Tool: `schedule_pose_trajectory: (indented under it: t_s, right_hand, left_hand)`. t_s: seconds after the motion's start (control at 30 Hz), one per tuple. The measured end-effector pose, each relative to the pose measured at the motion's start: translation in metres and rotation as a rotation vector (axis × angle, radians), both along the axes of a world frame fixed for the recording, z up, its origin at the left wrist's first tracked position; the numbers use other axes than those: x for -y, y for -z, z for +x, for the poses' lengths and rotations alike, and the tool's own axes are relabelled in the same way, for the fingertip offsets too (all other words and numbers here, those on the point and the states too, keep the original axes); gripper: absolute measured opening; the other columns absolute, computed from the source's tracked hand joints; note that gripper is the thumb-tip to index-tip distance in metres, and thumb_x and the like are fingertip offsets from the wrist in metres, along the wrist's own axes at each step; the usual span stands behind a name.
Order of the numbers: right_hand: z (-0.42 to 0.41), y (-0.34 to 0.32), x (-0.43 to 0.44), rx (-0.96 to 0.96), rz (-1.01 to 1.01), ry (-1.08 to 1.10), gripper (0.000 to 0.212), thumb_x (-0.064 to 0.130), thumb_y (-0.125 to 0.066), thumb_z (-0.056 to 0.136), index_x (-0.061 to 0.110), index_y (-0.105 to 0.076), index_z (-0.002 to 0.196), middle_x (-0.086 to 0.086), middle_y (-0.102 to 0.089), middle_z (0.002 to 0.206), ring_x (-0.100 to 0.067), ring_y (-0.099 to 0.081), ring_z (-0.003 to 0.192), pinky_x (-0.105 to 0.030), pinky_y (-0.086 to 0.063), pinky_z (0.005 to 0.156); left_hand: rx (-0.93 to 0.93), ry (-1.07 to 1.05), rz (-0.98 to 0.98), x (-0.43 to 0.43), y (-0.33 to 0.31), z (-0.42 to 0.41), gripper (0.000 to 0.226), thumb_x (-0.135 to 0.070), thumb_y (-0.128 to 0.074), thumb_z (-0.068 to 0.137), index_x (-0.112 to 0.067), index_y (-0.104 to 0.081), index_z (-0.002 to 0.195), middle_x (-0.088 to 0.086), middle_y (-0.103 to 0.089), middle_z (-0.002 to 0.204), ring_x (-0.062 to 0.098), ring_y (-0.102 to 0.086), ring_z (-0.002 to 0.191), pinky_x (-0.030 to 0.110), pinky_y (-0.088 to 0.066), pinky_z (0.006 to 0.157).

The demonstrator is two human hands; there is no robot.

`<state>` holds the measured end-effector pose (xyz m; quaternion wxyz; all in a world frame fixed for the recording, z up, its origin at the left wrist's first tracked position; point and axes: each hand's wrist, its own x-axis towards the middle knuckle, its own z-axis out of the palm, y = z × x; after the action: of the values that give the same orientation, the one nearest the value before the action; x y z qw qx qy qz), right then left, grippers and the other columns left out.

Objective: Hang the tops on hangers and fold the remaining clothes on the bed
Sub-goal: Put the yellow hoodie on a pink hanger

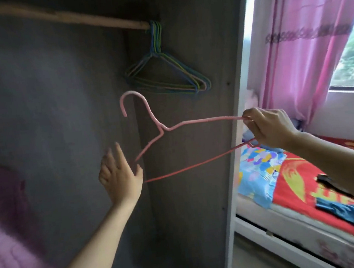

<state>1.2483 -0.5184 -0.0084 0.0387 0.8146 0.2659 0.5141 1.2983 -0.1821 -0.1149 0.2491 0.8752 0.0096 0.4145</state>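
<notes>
hanger: pink hanger [161,128] held in mid-air in front of the wardrobe's back panel, below the rod [96,20] and the bunch of spare hangers [166,74].
long axis: roughly left to right, far end dipping; hook up and to the left.
right grip: right hand [268,127] pinches the hanger's right corner, fingers curled round both wires; it carries the whole weight.
left grip: left hand [119,176] spread, fingers straight, holding nothing; thumb at the hanger's left corner, contact unclear.
arm pose: both forearms raised and reaching forward.
clothes: blue garment [347,210] lies on the bed [294,176], down and to the right of the right grip.
judgement: right hand nearer the bed, so it likely swings the hanger across.
</notes>
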Motion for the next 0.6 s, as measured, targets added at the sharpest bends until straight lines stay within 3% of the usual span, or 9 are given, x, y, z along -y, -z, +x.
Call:
schedule_pose_trajectory:
  t_s: [0.13,0.2,0.3,0.37,0.47,0.53,0.6]
  right_hand:
    - [-0.039,0.017,0.047,-0.010,-0.004,0.085,0.017,0.026,-0.035,0.094,0.011,-0.042,0.089,-0.010,-0.062,0.059,-0.029,-0.058,0.042,-0.023,-0.038,0.037]
    - [-0.060,0.032,0.076,-0.009,0.003,0.152,0.031,0.033,-0.024,0.100,0.011,-0.043,0.090,-0.010,-0.063,0.063,-0.029,-0.061,0.046,-0.023,-0.039,0.038]
    - [-0.097,0.059,0.125,-0.066,0.026,0.282,0.020,0.028,-0.033,0.096,0.011,-0.041,0.091,-0.013,-0.063,0.065,-0.031,-0.061,0.047,-0.027,-0.041,0.036]
    - [-0.123,0.078,0.156,-0.100,0.073,0.350,0.020,0.028,-0.032,0.096,0.011,-0.041,0.091,-0.013,-0.062,0.063,-0.031,-0.059,0.044,-0.027,-0.040,0.035]
    - [-0.176,0.108,0.218,-0.101,0.166,0.457,0.031,0.034,-0.022,0.101,0.012,-0.041,0.090,-0.010,-0.061,0.062,-0.028,-0.059,0.044,-0.024,-0.041,0.037]
    - [-0.211,0.125,0.247,-0.122,0.233,0.541,0.029,0.034,-0.022,0.100,0.014,-0.041,0.089,-0.009,-0.060,0.061,-0.026,-0.060,0.045,-0.023,-0.040,0.037]
    - [-0.257,0.141,0.285,-0.147,0.279,0.633,0.030,0.035,-0.021,0.100,0.015,-0.040,0.089,-0.009,-0.060,0.060,-0.025,-0.060,0.045,-0.023,-0.039,0.036]
  left_hand:
    - [-0.085,0.245,-0.100,0.031,0.026,-0.005,0.042,-0.009,-0.051,0.081,-0.001,-0.058,0.122,0.021,-0.068,0.095,0.045,-0.061,0.087,0.061,-0.045,0.078]
    - [-0.161,0.434,-0.177,0.054,0.031,-0.014,0.029,-0.004,-0.044,0.089,-0.005,-0.063,0.111,0.015,-0.064,0.088,0.040,-0.063,0.069,0.058,-0.052,0.065]
    - [-0.187,0.567,-0.212,0.100,0.035,-0.028,0.021,0.003,-0.050,0.088,-0.004,-0.065,0.100,0.002,-0.051,0.086,0.028,-0.058,0.057,0.041,-0.053,0.040]
    - [-0.221,0.612,-0.189,0.129,0.037,-0.038,0.018,0.003,-0.053,0.087,-0.008,-0.065,0.093,0.001,-0.051,0.084,0.024,-0.057,0.051,0.034,-0.050,0.035]
    - [-0.316,0.705,-0.145,0.187,0.052,-0.051,0.016,0.005,-0.055,0.087,-0.006,-0.067,0.087,0.010,-0.057,0.083,0.020,-0.056,0.053,0.024,-0.049,0.047]
    - [-0.355,0.768,-0.180,0.220,0.063,-0.057,0.014,0.005,-0.057,0.086,-0.003,-0.068,0.087,0.014,-0.062,0.083,0.027,-0.060,0.067,0.027,-0.046,0.065]
    - [-0.423,0.839,-0.240,0.272,0.077,-0.071,0.011,0.004,-0.060,0.085,-0.001,-0.068,0.090,0.012,-0.066,0.085,0.026,-0.062,0.080,0.027,-0.040,0.070]
